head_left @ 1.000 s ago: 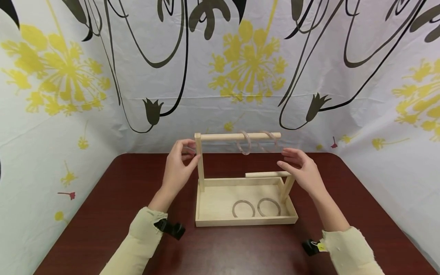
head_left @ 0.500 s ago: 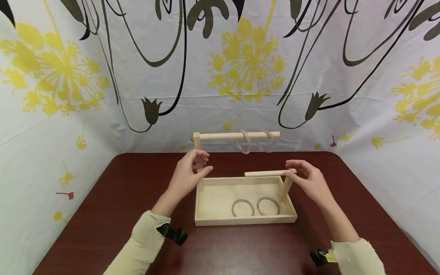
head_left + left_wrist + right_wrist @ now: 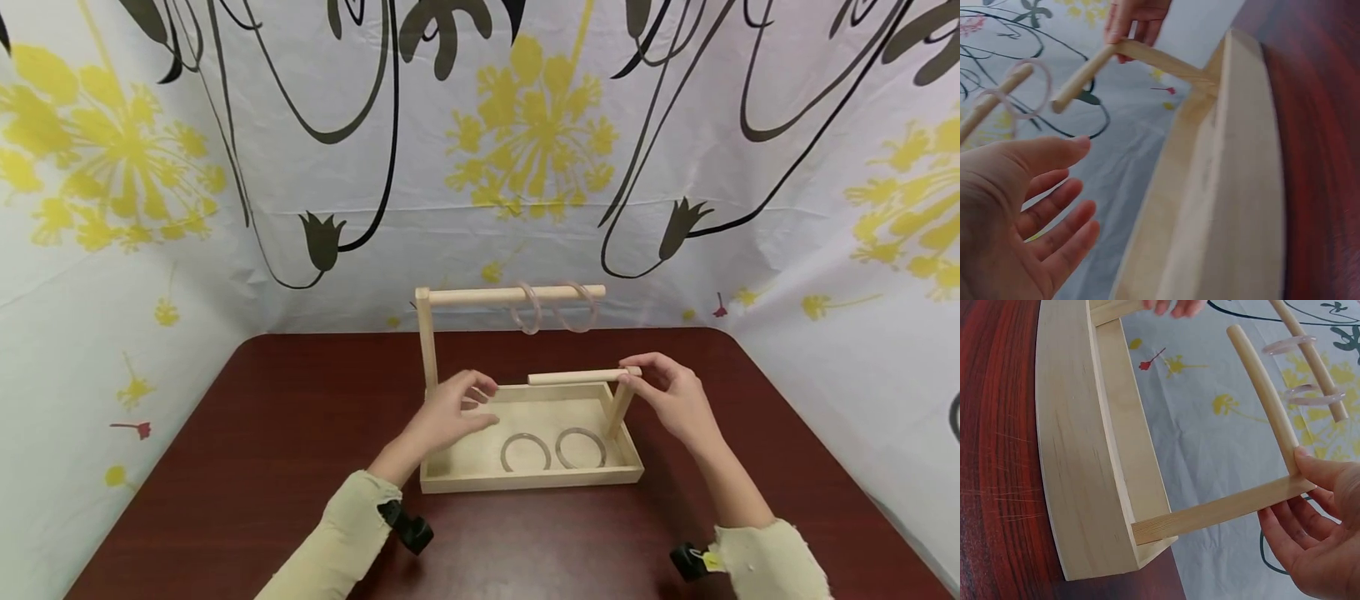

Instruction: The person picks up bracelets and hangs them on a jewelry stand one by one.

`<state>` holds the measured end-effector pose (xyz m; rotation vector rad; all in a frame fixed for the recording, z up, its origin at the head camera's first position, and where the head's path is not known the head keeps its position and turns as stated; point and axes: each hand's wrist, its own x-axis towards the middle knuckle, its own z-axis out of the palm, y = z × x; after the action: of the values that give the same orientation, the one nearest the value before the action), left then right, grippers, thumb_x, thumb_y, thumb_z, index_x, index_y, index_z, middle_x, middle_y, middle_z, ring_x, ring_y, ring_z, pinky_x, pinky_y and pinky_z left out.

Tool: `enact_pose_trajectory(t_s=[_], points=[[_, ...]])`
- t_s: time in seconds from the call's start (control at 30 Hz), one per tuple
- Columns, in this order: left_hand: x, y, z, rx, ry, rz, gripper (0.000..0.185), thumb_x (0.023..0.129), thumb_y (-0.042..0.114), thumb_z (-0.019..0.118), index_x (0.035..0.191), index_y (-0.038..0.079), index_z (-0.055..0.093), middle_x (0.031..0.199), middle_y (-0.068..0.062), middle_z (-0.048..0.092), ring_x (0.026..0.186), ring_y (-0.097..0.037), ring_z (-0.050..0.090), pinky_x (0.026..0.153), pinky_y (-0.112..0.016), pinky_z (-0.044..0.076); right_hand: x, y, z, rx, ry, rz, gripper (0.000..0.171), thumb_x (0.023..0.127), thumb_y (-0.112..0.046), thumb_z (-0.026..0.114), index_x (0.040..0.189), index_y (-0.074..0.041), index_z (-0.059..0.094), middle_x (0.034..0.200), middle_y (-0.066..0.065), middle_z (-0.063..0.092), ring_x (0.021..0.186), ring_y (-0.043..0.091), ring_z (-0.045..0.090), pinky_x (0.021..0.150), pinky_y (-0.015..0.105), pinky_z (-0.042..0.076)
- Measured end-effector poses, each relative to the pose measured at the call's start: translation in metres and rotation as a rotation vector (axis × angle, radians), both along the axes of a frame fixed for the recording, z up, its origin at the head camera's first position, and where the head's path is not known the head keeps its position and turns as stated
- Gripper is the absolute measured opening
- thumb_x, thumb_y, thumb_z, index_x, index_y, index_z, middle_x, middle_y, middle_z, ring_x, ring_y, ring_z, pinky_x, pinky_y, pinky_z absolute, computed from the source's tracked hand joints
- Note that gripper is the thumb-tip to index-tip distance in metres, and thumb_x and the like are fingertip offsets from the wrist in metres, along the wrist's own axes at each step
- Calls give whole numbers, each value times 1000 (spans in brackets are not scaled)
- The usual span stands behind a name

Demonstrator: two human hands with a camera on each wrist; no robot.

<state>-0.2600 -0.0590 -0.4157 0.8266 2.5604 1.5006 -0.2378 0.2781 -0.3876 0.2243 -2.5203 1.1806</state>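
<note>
My right hand [image 3: 671, 400] pinches the top corner of a wooden bangle stand, where the lower bar [image 3: 573, 377] meets its short post [image 3: 620, 410]. The right wrist view shows the thumb against that bar [image 3: 1263, 394] and the fingers at the post's end. Over the left part of the stand's tray [image 3: 532, 481], my left hand [image 3: 450, 417] is held with fingers spread, holding nothing. Two pinkish translucent bangles [image 3: 538, 310] hang on the upper bar [image 3: 480, 296]. Another bangle [image 3: 503, 454] and a fourth-like bangle [image 3: 581, 430] lie in the tray.
The stand sits on a dark red-brown table [image 3: 315, 400] with rounded far corners. At the left of the stand rises a tall post [image 3: 426, 342]. A white curtain [image 3: 360, 167] with yellow and dark plant prints hangs behind and at both sides.
My left hand has come down and right from the tall post to above the tray. My right hand has moved down a little onto the lower bar's post end and grips it.
</note>
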Motion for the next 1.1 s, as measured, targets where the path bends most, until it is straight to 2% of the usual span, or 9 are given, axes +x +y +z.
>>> enact_pose_trajectory(t_s=[0.1,0.2,0.33,0.43,0.63,0.7,0.8,0.97,1.1], points=[[-1,9,-10,-62,-31,-87,42,89,9,74,129,6,59,130,-13,62,119,-34,61,105,-47,51,0,0,0,1,-4,-4,27,95,-30,70,113,-10,71,106,-13,70,100,-17,52,87,6,42],[0,18,-17,-189,-34,-155,51,87,10,76,135,9,58,138,-9,60,127,-30,58,109,-46,48,0,-1,1,1,-6,-6,26,95,-30,69,113,-10,71,109,0,72,100,-17,52,86,4,41],[0,30,-25,-427,41,-256,57,86,10,77,139,14,57,146,-3,55,137,-23,50,115,-39,42,1,-3,1,-7,-9,-7,26,95,-28,69,113,-9,71,114,12,72,100,-17,53,85,4,42],[-1,37,-30,-546,124,-321,58,86,7,76,140,13,57,149,-3,53,140,-21,47,118,-33,38,1,-4,1,-11,-8,-8,25,95,-26,70,114,-10,71,115,13,72,100,-17,52,86,4,41],[-7,41,-36,-616,201,-329,57,84,10,77,137,22,60,143,6,58,134,-16,50,116,-28,39,1,-3,-1,-9,0,-17,24,95,-23,70,115,-12,71,116,11,72,99,-18,51,83,5,42],[-8,39,-36,-587,192,-302,55,83,15,79,134,24,62,139,7,61,131,-14,52,113,-28,42,1,-3,-2,-9,2,-18,24,95,-23,70,116,-11,71,116,11,72,98,-17,52,82,5,42],[-9,33,-34,-445,94,-244,58,81,20,83,134,21,61,136,2,62,126,-17,56,107,-33,48,1,-3,-1,-7,4,-17,26,95,-24,70,116,-10,71,115,11,72,97,-16,52,81,5,42],[-15,22,-30,-52,-112,-158,70,83,18,82,143,10,48,143,-11,54,129,-33,56,106,-42,51,2,-5,0,-14,19,-12,25,95,-24,70,114,-8,71,113,12,72,95,-16,54,79,4,44],[-19,21,-25,200,-166,-107,71,85,10,79,146,8,42,147,-17,48,131,-40,52,104,-45,52,2,-6,0,-19,18,-16,24,95,-24,70,113,-8,71,112,13,72,94,-17,54,79,4,44]])
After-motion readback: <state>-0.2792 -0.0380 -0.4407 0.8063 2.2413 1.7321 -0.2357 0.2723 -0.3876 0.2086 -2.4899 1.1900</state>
